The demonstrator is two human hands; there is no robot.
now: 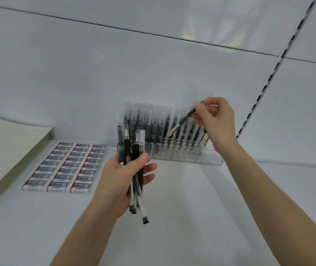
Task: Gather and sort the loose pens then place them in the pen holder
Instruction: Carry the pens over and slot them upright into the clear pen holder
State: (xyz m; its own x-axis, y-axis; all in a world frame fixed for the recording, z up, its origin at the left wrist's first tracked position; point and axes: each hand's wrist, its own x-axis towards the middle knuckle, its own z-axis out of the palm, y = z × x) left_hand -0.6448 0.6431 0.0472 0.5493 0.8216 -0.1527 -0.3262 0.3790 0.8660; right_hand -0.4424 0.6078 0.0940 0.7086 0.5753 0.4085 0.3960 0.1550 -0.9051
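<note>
The right hand (215,120) pinches a single pen (184,119) between thumb and fingertips, tilted above the clear pen holder (186,154) at the back of the white shelf (191,198); blur hides whether its tip touches a slot. The left hand (122,181) grips a bundle of pens (137,169). Boxed erasers (67,167) lie left, beside stacked paper (5,150).
</note>
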